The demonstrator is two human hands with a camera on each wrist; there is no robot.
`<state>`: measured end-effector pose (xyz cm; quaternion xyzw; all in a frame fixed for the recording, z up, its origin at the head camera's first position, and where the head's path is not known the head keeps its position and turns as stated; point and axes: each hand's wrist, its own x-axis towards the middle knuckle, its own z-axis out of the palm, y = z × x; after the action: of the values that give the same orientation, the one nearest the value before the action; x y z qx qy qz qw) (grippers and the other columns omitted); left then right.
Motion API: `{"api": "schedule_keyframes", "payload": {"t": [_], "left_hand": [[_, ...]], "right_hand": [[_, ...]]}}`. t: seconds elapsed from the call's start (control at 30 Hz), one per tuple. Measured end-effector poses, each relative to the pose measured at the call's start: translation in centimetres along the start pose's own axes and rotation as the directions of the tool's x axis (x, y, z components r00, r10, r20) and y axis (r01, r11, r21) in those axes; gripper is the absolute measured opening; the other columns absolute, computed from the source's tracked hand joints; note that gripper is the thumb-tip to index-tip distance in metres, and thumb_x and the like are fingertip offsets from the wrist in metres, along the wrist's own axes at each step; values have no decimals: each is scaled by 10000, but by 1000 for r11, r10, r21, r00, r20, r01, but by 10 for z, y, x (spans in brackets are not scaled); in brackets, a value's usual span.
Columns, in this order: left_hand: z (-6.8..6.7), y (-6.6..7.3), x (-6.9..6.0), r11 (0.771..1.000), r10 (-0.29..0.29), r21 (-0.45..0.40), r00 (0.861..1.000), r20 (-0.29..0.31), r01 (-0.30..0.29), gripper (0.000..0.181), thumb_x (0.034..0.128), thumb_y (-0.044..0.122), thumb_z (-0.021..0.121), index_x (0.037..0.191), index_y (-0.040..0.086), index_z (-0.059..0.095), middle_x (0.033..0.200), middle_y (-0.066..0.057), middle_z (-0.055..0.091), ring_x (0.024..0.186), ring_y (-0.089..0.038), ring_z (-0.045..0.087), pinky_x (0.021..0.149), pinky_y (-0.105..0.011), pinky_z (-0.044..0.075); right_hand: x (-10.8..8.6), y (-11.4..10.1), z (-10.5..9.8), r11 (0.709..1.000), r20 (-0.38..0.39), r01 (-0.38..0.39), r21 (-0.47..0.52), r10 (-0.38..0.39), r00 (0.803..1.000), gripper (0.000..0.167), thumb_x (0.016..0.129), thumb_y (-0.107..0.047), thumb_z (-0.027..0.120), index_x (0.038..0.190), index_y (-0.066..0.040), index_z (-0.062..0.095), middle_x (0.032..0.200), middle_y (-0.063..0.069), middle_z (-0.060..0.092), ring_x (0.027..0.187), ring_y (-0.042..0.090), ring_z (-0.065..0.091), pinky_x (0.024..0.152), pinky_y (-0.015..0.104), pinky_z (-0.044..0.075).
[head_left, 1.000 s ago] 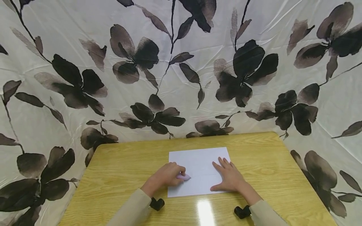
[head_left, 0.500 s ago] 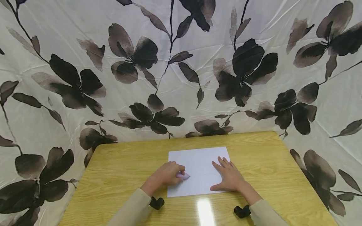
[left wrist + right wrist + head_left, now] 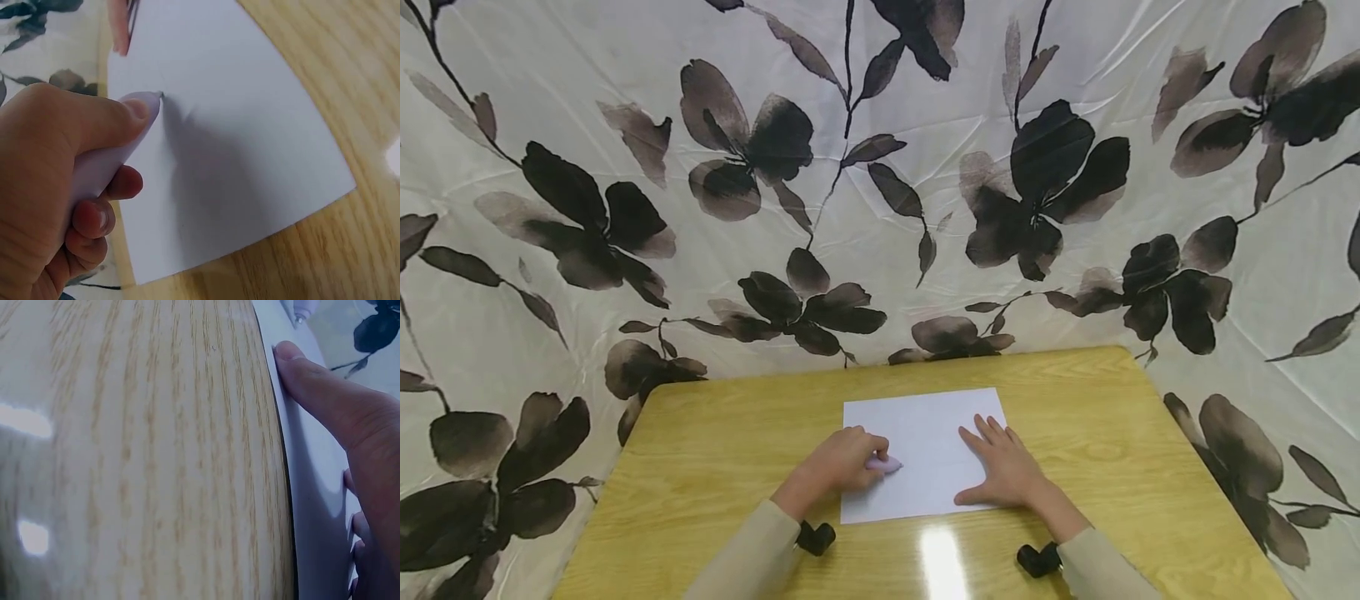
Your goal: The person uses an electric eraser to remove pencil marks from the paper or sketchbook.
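A white sheet of paper [image 3: 925, 433] lies flat on the wooden table. My left hand [image 3: 841, 461] grips a thick lavender pen [image 3: 889, 465], its thumb along the barrel and the other fingers curled underneath. In the left wrist view the small dark tip of the pen [image 3: 103, 165] meets the paper, or nearly so; any mark there is too faint to tell. My right hand [image 3: 1003, 468] rests spread on the right part of the sheet. The right wrist view has its thumb [image 3: 319, 387] near the paper's front edge, with the pen tip [image 3: 304, 309] beyond.
The yellow wood-grain table [image 3: 737, 433] surrounds the sheet and shows a bright glare spot in front. Behind and at both sides hangs a white cloth [image 3: 925, 125] with dark flower prints. Black wrist devices [image 3: 1039, 560] sit beneath both wrists.
The pen tip has shifted slightly toward the far side of the paper along with my left hand. My right hand stays put on the sheet. The head view has turned a little rightward.
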<state>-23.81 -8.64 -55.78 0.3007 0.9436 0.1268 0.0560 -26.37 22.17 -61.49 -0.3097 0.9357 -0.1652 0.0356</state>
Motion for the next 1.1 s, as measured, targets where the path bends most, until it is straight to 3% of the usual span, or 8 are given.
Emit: {"api": "schedule_keyframes", "payload": {"t": [0.23,0.37,0.53,0.73,0.9,1.1], "left_hand": [[0,2,0,1000,8,-15,999,43,-7,78,815,203,734,847,217,665,715,135,559,622,-68,472,582,-235,399],[0,3,0,1000,-8,-11,1000,29,8,94,802,194,746,830,225,662,726,140,565,632,-65,476,592,-236,401],[-1,3,1,999,27,-28,999,24,-26,88,803,185,738,827,219,661,720,141,564,632,-59,481,587,-228,406],[-3,0,0,1000,0,-10,1000,10,0,90,785,167,737,819,210,666,733,137,581,639,-63,483,605,-239,410],[-3,0,0,999,35,-39,999,16,-34,63,804,172,725,821,198,670,727,132,582,625,-59,487,591,-229,413],[-3,-1,2,1000,-1,-25,1000,17,2,82,797,179,728,845,213,671,722,134,572,626,-64,477,594,-238,406]], "right_hand": [[-3,2,1,1000,6,-10,6,10,1000,1135,622,-818,652,1490,-133,396,1556,199,234,1420,403,174,1088,593,148],[-3,2,1,1000,-11,3,16,-2,1000,1125,629,-813,652,1490,-135,395,1556,195,238,1421,397,178,1092,583,148],[-2,2,1,1000,-21,7,16,-6,1000,1132,624,-816,653,1484,-124,404,1549,206,249,1415,405,193,1086,590,161],[-1,1,-1,1000,-8,8,20,-8,1000,1129,632,-810,654,1490,-125,393,1555,204,235,1419,403,180,1088,591,154],[-1,0,-2,1000,-7,2,18,-2,1000,1129,630,-811,654,1492,-132,391,1558,197,232,1423,396,172,1093,583,144],[-1,1,-2,1000,-10,7,17,-7,1000,1134,631,-826,636,1491,-129,392,1557,200,234,1420,403,179,1090,588,146]]}}
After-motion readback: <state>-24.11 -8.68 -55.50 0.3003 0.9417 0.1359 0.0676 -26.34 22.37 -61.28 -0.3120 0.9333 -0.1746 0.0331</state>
